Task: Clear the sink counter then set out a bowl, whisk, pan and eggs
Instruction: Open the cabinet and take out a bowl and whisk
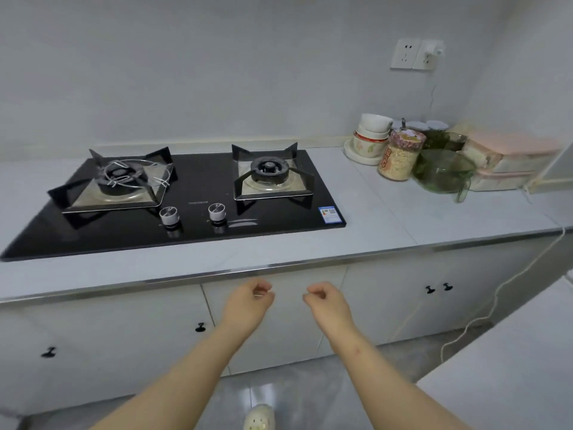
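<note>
- Left hand (248,302) and right hand (325,301): held apart below the gas hob (186,212), in front of the cabinet doors (288,339); fingers loosely curled, holding nothing.
- Wire whisk (136,172): lies on the hob's left burner.
- Stacked bowls (373,131): right of the hob, by the wall.
- Printed jar (401,156) and green glass jug (443,173): further right of the hob, just beside the bowls.

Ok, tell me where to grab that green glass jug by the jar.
Take the green glass jug by its handle, coming from the front with the right hand: the handle points toward the counter edge, while the jar crowds its stove side.
</note>
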`<action>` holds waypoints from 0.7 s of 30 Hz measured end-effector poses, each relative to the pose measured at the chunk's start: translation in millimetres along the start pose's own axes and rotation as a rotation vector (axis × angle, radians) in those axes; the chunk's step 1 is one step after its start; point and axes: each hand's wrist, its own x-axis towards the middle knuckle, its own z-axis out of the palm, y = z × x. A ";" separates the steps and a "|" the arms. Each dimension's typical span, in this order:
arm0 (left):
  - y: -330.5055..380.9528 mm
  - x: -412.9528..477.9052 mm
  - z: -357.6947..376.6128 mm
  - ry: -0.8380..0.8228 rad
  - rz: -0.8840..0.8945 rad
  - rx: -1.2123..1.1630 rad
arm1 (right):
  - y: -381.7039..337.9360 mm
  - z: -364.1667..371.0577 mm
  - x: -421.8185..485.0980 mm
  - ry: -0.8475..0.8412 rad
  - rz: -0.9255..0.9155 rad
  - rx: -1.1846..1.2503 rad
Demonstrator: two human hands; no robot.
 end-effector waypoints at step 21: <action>-158.7 -2.4 -103.7 0.020 -0.304 0.085 | 13.2 183.1 -23.0 -0.269 0.124 -0.134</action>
